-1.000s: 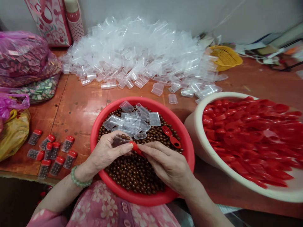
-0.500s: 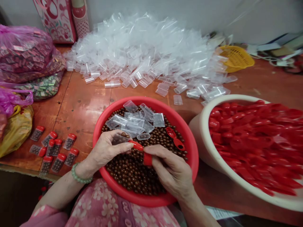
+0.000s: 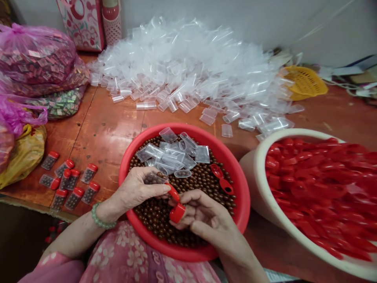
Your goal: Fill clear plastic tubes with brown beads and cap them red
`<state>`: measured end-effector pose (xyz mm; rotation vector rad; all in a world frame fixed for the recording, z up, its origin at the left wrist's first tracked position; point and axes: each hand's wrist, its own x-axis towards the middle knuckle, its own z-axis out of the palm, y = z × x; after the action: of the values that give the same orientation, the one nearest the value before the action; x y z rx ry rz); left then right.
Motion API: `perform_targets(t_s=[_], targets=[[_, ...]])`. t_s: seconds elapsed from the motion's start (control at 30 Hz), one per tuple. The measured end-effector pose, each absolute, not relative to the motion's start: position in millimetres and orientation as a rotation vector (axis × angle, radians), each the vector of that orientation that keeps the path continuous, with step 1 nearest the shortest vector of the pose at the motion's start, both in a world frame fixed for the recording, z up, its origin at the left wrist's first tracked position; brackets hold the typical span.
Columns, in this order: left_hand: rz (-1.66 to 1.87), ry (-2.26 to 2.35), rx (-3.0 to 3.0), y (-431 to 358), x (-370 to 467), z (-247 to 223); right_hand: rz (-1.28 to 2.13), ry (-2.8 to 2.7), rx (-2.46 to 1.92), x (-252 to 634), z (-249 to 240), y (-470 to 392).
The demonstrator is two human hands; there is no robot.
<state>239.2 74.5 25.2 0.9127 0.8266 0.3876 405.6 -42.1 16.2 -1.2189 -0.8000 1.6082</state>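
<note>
My left hand (image 3: 140, 186) is closed around a small clear plastic case (image 3: 154, 177) with brown balls in it, its thumb at the end of a red cap (image 3: 177, 212). The cap is folded open in two parts joined by a strip. Against the cap's lower part curl the fingers of my right hand (image 3: 206, 218), while its thumb stands a little apart. Whether the cap is fixed on the case cannot be made out. Both hands are above a red basin (image 3: 243, 192) holding many brown balls (image 3: 159, 224), several clear cases (image 3: 173, 153) and another red cap (image 3: 221, 179).
Filled red-capped cases (image 3: 73, 197) lie at the left. Behind the basin spreads a heap of clear cases (image 3: 188, 70). A cream tub (image 3: 259, 173) of red caps stands at the right. Plastic bags (image 3: 35, 59) sit far left, a yellow basket (image 3: 309, 82) at back right.
My right hand has loosened and turned, its thumb moving off the red cap. The cap's lower part has swung left and now shows more fully. The view has shifted slightly.
</note>
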Motion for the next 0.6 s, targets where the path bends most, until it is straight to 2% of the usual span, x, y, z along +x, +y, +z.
perform_targets(t_s=[0.13,0.37,0.6], targets=[[0.370,0.848,1.016,76,239,27,1.412,-0.835,-1.375,394,13,-36],[0.359,0.778,0.988,77,238,24,1.205,-1.205,-1.391,402,13,-30],[0.256,0.599,0.875,77,239,15,1.197,-0.958,-1.346,414,5,-24]])
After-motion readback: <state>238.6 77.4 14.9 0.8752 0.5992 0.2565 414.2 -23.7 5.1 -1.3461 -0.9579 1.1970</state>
